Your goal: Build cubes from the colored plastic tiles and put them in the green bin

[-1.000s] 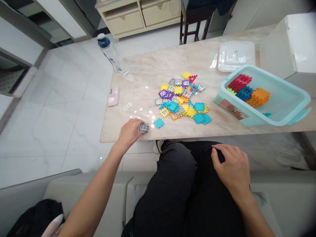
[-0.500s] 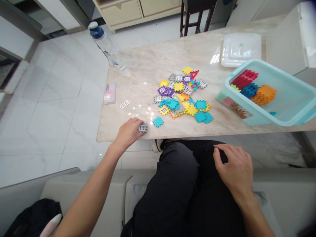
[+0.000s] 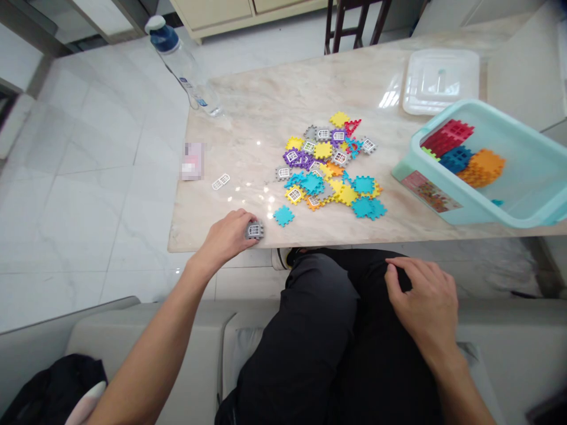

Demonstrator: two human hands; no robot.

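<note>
Near the table's front edge, my left hand (image 3: pixel 230 235) grips a stack of grey window tiles (image 3: pixel 254 230), a white lattice window showing on top. Just right of it lies a single turquoise tile (image 3: pixel 283 216), apart from the hand. Beyond that spreads a heap of toothed building tiles (image 3: pixel 322 150) in yellow, purple, turquoise, grey and orange, several with white windows. A loose white window frame (image 3: pixel 221 181) lies to the left. My right hand (image 3: pixel 423 298) rests on my thigh with its fingers stretched out and holds nothing.
A mint-green tub (image 3: pixel 425 195) with red, blue and orange tiles stands on the right of the marble table (image 3: pixel 248 94). Behind it lies a clear lid (image 3: pixel 442 82). A water bottle (image 3: pixel 183 71) is at the far left, above a blurred pink packet (image 3: pixel 192 160).
The camera view has shifted slightly. My left hand keeps its grip on the grey tiles in about the same place, and my right hand still rests on the thigh.
</note>
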